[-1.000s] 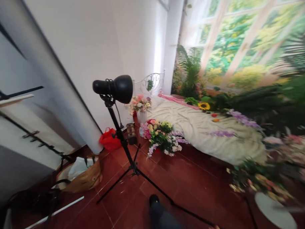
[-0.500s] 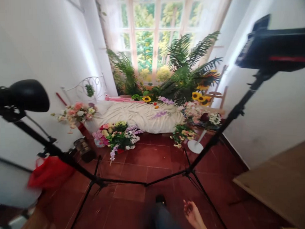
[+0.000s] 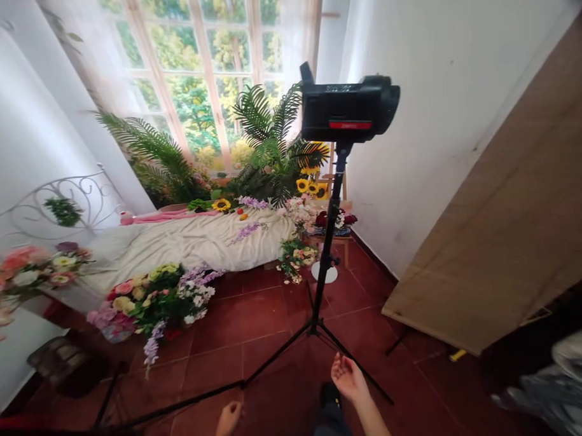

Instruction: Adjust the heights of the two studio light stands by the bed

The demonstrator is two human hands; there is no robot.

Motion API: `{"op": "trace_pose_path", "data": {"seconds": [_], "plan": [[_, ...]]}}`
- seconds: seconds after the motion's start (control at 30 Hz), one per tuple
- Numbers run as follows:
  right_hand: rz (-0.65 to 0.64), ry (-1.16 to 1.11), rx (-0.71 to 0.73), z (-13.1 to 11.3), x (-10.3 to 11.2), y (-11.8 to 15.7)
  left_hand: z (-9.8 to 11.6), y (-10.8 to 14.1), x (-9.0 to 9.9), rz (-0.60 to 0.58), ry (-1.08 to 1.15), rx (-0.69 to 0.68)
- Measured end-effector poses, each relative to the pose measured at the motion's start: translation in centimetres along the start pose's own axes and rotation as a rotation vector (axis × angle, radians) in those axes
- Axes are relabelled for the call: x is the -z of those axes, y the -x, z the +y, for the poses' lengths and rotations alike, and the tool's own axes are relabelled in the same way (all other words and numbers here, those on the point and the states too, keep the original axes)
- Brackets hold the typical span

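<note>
– Since the earlier view, my left hand (image 3: pixel 227 418) has appeared and the black studio light (image 3: pixel 347 111) has shifted from the right edge toward the middle
– Your grip?
– My right hand (image 3: pixel 347 376) is half open, fingers loosely curled, empty; my left is curled, and I can't tell whether it holds anything
– And the light?
– Up on its tripod stand (image 3: pixel 326 252) ahead, one leg (image 3: pixel 373 382) showing near my right hand
</note>
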State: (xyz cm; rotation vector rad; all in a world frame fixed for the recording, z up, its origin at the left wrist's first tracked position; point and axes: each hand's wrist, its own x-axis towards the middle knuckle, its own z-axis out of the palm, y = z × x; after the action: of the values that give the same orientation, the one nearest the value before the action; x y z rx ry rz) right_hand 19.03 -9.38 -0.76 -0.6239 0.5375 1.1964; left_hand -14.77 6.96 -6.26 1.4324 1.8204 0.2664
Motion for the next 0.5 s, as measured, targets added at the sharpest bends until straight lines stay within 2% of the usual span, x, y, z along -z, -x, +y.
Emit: {"op": "trace_pose_path", "data": {"seconds": [0.07,0.13,0.23,0.3,0.33,0.4,0.43,0.5], "plan": [[-0.045,0.035,0.014,-3.7,-2.2,-1.0,8.4,-1.1,-1.2,-0.171,0.126,-0.271],[-0.101,0.114,0.067,-7.7,-5.3,-2.1,18.2,-1.6,-2.4,-0.232,0.222,-0.479],[-0.229,0.252,0.139,-12.9,-10.8,-4.1,33.6,-0.8,-4.3,-0.28,0.365,-0.71],[-0.352,0.294,0.098,-15.5,-14.6,-5.4,42.7,0.5,-5.7,-0.328,0.47,-0.834],[-0.422,0.283,0.043,-16.4,-16.3,-6.1,46.6,1.2,-6.4,-0.352,0.516,-0.889],[-0.549,0.221,-0.113,-17.6,-19.1,-7.2,52.6,2.6,-8.0,-0.384,0.577,-0.952],[-0.598,0.177,-0.195,-18.0,-20.2,-7.6,54.8,3.1,-8.8,-0.408,0.591,-0.975],[-0.669,0.086,-0.31,-18.7,-21.8,-8.3,57.6,3.9,-10.4,-0.443,0.614,-0.984]]}}
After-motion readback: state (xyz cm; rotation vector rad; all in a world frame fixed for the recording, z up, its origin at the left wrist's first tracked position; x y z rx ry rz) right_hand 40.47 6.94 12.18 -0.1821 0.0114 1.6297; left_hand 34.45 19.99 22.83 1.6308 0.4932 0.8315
